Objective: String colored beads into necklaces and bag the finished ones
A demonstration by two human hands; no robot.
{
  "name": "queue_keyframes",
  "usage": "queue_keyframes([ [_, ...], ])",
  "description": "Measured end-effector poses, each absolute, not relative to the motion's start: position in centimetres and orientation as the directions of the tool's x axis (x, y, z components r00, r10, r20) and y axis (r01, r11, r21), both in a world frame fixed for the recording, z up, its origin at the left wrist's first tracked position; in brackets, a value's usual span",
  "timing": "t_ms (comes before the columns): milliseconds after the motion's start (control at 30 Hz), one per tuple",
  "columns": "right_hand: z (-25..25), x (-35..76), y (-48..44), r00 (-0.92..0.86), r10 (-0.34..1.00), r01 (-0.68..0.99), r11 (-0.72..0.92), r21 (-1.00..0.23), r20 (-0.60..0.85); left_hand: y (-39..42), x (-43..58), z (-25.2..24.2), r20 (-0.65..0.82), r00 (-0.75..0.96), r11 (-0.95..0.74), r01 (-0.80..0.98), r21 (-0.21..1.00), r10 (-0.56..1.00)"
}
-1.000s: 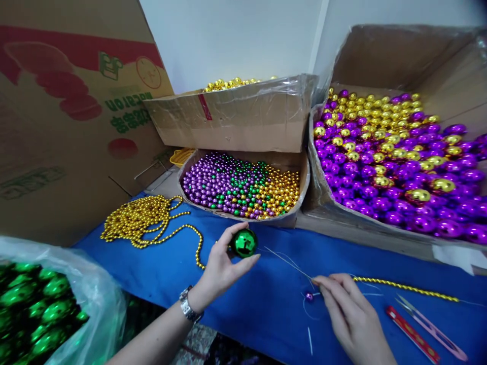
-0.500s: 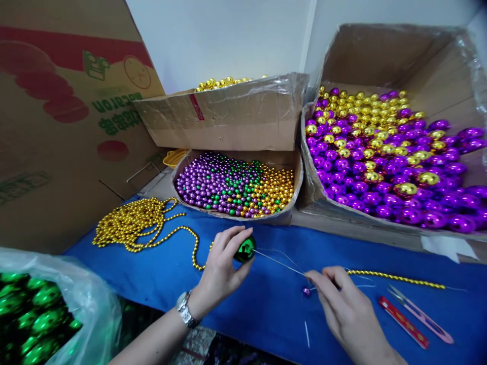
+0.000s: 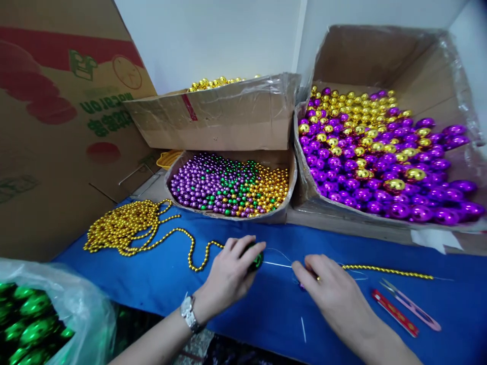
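My left hand (image 3: 233,266), with a watch on its wrist, is closed round a shiny green ball (image 3: 258,260), partly hidden by the fingers. A thin white string (image 3: 277,264) runs from the ball to my right hand (image 3: 317,276), whose thumb and fingers pinch it. Beneath the right fingers a small purple bead (image 3: 302,287) is mostly covered. Left of the ball, a gold bead chain (image 3: 192,253) leads back to a heaped coil of gold beads (image 3: 124,225). Beyond the right hand stretches a straight gold bead strand (image 3: 388,270).
Pink thread snips (image 3: 414,306) and a red case (image 3: 395,313) lie at the right. A box of small mixed beads (image 3: 228,218) and a bigger box of purple and gold balls (image 3: 308,203) stand behind. At lower left is a plastic bag (image 3: 87,299) of green balls.
The right hand has come closer to the left, and the stretch of string between them is shorter. The left hand, still on the green ball, has turned slightly. The whole view has shifted a little.
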State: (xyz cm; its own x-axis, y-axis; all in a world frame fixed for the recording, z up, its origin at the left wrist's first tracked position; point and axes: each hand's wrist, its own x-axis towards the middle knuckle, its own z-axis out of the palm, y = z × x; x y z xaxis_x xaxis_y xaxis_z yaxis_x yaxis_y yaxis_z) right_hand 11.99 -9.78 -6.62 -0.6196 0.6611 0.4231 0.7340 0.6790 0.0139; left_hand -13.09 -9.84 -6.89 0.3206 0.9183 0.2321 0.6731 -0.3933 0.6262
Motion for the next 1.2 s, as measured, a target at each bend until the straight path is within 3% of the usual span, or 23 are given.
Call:
queue_keyframes([
  [67, -7.2, 12.6, -10.2, -0.543, 0.717, 0.749, 0.649, -0.134, 0.437, -9.5, -13.3, -6.6, 0.196, 0.162, -0.253, 0.526, 0.812, 0.967],
  [133, -7.9, 13.0, -10.8, -0.448, 0.772, 0.727, 0.609, -0.319, 0.452, -9.1, -13.4, -6.3, 0.032, 0.048, -0.040, 0.172, 0.984, 0.998],
  [167, -8.2, 13.1, -11.1, -0.419, 0.789, 0.693, 0.597, -0.404, 0.448, -9.0, -13.5, -6.2, -0.065, 0.044, 0.067, -0.048, 0.997, 0.997],
  [233, -8.9, 12.9, -11.8, -0.401, 0.809, 0.617, 0.585, -0.526, 0.429, -8.8, -13.4, -6.2, -0.191, 0.081, 0.208, -0.412, 0.887, 0.978],
  [333, -10.0, 12.5, -12.8, -0.382, 0.831, 0.575, 0.556, -0.600, 0.404, -8.8, -13.1, -6.3, -0.261, 0.095, 0.258, -0.651, 0.714, 0.961],
  [433, -10.8, 12.1, -13.4, -0.366, 0.848, 0.568, 0.530, -0.630, 0.383, -9.0, -12.8, -6.3, -0.303, 0.089, 0.275, -0.705, 0.654, 0.949],
  [800, -11.5, 11.7, -13.6, -0.376, 0.854, 0.542, 0.517, -0.662, 0.360, -9.9, -12.4, -6.6, -0.241, 0.124, 0.254, -0.724, 0.641, 0.963],
  [1000, -11.6, 11.9, -13.7, -0.366, 0.850, 0.547, 0.525, -0.651, 0.378, -9.9, -12.4, -6.5, -0.238, 0.111, 0.243, -0.718, 0.652, 0.965],
  [1200, -11.7, 11.4, -13.4, -0.360, 0.865, 0.501, 0.496, -0.709, 0.349, -10.4, -11.8, -6.5, -0.138, 0.169, 0.216, -0.652, 0.727, 0.976],
])
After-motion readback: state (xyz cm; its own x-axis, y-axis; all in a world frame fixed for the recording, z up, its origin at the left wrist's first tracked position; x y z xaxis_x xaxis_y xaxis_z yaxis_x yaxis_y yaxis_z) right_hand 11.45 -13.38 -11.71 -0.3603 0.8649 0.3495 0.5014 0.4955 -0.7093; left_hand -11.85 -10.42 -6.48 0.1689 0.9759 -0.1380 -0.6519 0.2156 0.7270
